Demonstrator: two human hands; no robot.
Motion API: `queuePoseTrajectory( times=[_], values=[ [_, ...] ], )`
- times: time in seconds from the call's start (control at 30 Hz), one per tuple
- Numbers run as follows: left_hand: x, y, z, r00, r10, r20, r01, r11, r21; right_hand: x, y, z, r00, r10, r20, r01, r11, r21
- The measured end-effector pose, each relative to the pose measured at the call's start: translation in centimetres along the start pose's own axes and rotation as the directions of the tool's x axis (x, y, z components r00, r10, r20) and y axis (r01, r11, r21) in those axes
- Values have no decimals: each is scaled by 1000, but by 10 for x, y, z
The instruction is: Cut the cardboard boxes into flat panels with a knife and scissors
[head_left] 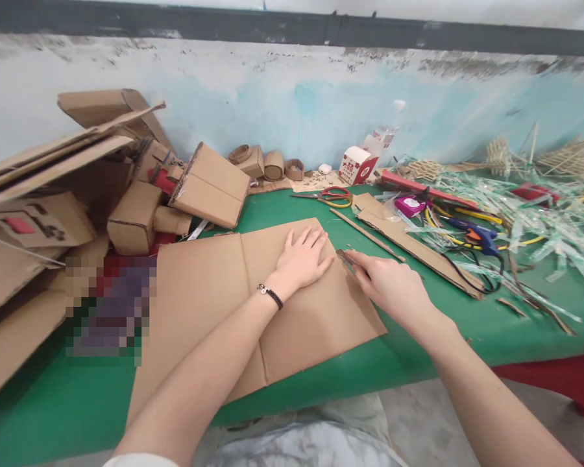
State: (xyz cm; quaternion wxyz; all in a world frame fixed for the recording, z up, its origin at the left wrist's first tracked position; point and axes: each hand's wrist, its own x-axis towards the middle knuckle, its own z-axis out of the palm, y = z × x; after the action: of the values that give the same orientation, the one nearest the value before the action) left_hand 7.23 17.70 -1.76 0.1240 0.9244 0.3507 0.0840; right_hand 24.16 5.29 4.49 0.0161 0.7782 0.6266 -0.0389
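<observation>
A large creased sheet of cardboard (204, 285) lies flat on the green table (321, 376). My left hand (304, 256) is spread flat on the sheet near its far right corner, fingers apart, pressing on the surface. At the sheet's right edge, my right hand (389, 282) is closed around a slim utility knife (344, 257), its tip pointing left at the cardboard. My palm hides most of the knife's handle. Just beyond the right hand lies a thin cardboard strip (367, 233).
Cardboard boxes and panels (211, 185) are piled at the left. Scissors (328, 196) lie behind the sheet. Toward the right are a long cardboard piece (413, 243), a purple tape measure (409, 205), a blue glue gun (477, 235) and tangled clear plastic strips (559, 220). A wall stands behind.
</observation>
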Motion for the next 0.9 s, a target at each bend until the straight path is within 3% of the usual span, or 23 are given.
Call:
queuePoseTrajectory(
  times=[0.63,0.9],
  values=[
    [0,2,-1,1000,0,7,0,1000,8,15,-8,-2,998,-56,-8,55,990,-127],
    [2,3,0,1000,-10,11,9,999,41,20,-4,-8,992,-117,48,125,969,-214]
  ],
)
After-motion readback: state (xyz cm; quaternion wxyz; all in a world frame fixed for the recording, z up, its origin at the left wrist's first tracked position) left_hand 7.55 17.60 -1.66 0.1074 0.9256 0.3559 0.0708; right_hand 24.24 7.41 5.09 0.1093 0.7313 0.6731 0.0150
